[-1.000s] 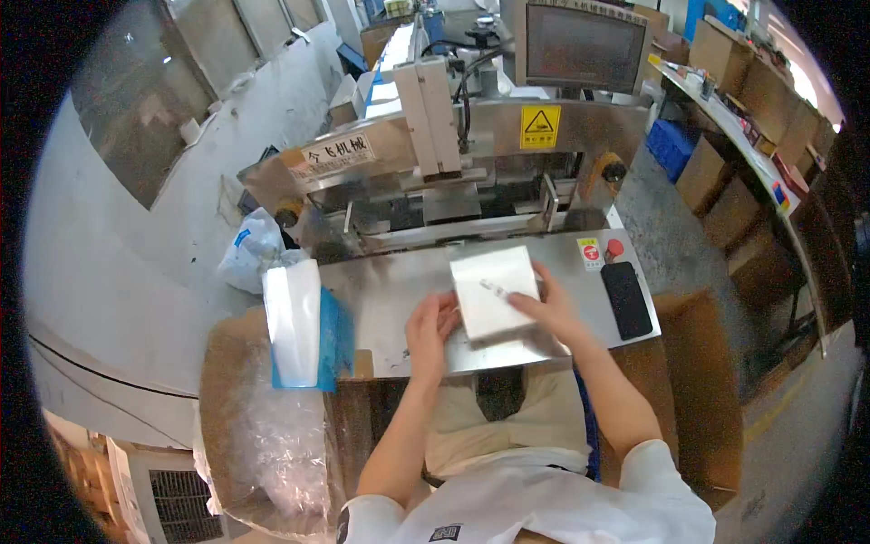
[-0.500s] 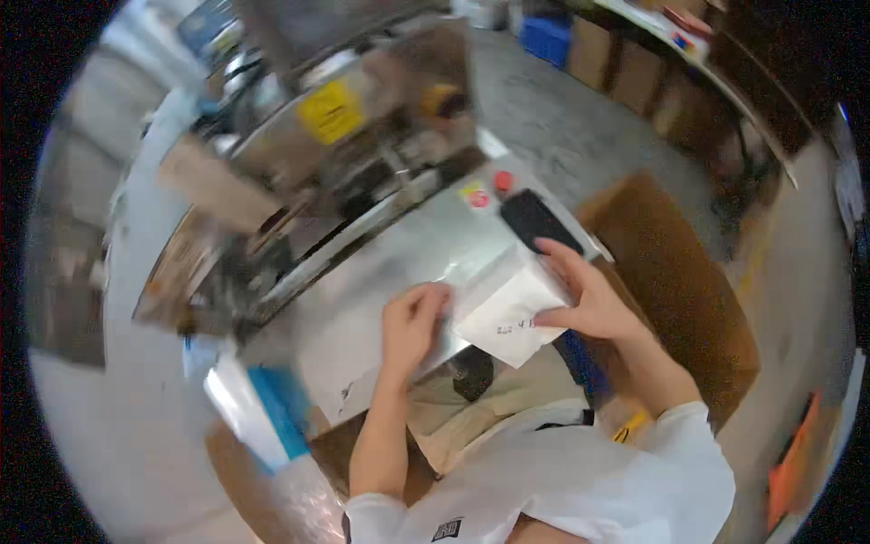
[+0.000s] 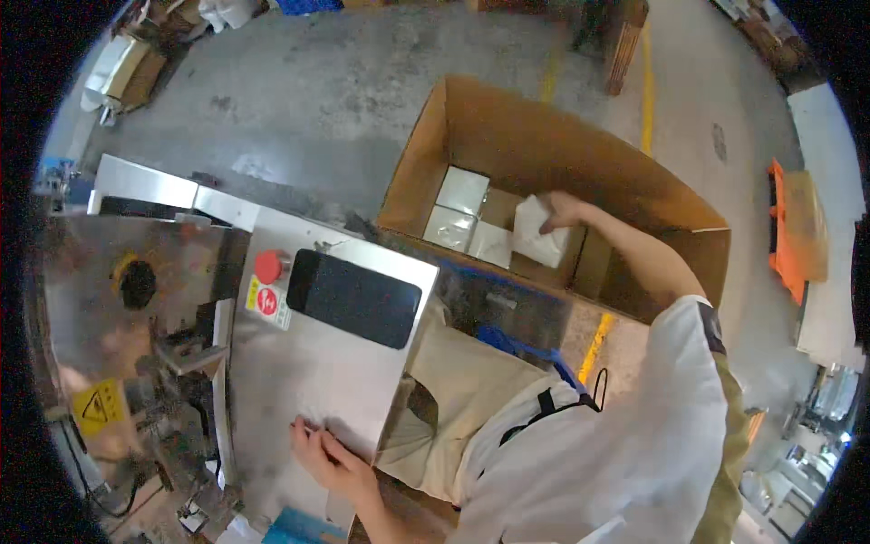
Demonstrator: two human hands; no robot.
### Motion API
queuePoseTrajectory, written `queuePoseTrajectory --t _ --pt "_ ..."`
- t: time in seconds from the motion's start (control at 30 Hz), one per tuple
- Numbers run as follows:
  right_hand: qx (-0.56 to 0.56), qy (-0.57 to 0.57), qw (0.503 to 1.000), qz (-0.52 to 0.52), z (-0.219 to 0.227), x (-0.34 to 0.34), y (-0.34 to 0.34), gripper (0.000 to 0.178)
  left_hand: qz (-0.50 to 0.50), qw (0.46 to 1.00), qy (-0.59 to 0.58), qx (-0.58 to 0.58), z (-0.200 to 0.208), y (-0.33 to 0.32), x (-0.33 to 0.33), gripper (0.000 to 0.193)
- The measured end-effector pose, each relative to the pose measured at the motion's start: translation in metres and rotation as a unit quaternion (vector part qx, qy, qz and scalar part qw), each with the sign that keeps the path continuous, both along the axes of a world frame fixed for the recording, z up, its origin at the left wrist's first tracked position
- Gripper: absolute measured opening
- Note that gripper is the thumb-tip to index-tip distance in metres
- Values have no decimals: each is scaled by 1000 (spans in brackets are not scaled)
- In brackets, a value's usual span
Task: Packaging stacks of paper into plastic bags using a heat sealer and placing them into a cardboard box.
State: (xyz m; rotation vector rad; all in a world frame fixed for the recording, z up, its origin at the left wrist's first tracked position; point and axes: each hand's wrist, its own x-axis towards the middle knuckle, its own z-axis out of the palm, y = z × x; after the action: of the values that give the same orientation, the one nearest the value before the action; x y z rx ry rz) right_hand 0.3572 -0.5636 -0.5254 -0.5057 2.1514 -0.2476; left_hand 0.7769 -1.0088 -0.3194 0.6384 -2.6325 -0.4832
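Note:
Inside a large brown cardboard box (image 3: 507, 113), my right hand (image 3: 564, 213) grips a white, squarish packet (image 3: 535, 238) from its upper right. The packet is tilted beside several similar white packs (image 3: 464, 190) set along the box's left end. My left hand (image 3: 328, 458) rests on the metal worktop (image 3: 299, 381), fingers loosely bent and a little apart, with nothing visible in it. A black smartphone (image 3: 353, 297) lies on the worktop beyond that hand.
A red push button (image 3: 269, 266) stands next to the phone. Machinery with a yellow warning label (image 3: 97, 405) is on the left. A blue item (image 3: 299, 528) lies at the bottom edge. Orange material (image 3: 785, 231) is at the far right.
The view has swung to the right. My right hand has carried the white packet from over the worktop into the cardboard box. My left hand has come down onto the worktop.

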Motion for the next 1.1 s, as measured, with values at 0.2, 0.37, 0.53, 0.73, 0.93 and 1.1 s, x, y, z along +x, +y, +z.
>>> queuePoseTrajectory --t 0.2,0.37,0.53,0.73,0.93,1.1 --pt "-184 14 983 -2 -120 20 8 90 4 1000 -2 -11 -5 -5 -1 9" --pt "-127 -49 990 -34 -122 -59 -9 71 37 999 -6 10 0 -5 8 10" --pt "35 183 981 -56 -260 -56 58 42 57 997 -25 46 -11 -4 2 11" --pt "-202 78 966 -144 -266 -2 -50 47 18 998 -40 -45 14 -2 -5 13" --pt "-217 22 976 -6 -152 -41 -71 47 51 995 -60 -66 17 0 -12 12" --pt "-118 75 989 41 -75 -44 -108 62 44 954 -53 291 67 -5 9 18"
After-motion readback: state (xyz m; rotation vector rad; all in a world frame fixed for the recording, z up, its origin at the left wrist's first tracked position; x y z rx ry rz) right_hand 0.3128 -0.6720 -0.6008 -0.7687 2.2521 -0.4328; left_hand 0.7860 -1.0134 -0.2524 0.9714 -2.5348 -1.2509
